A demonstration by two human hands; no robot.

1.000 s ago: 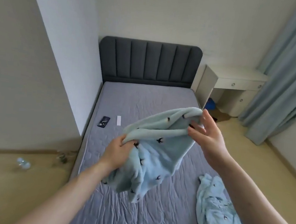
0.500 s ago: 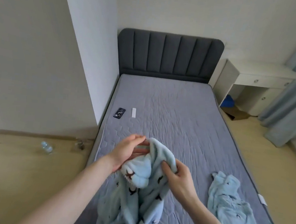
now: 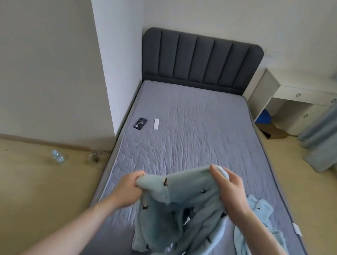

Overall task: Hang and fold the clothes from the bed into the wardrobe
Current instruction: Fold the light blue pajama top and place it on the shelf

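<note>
Gripping one top corner of a pale blue fleece garment (image 3: 184,211), the left hand (image 3: 128,189) holds it above the bed (image 3: 194,129); the right hand (image 3: 229,192) pinches the other corner, with a second blue garment (image 3: 260,235) lying just right.

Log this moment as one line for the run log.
left hand: grips garment edge | right hand: grips garment, held over bed | second garment: lying on bed

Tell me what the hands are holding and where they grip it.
Both hands, left hand and right hand, grip the light blue fleece garment along its upper edge, one at each end.
</note>
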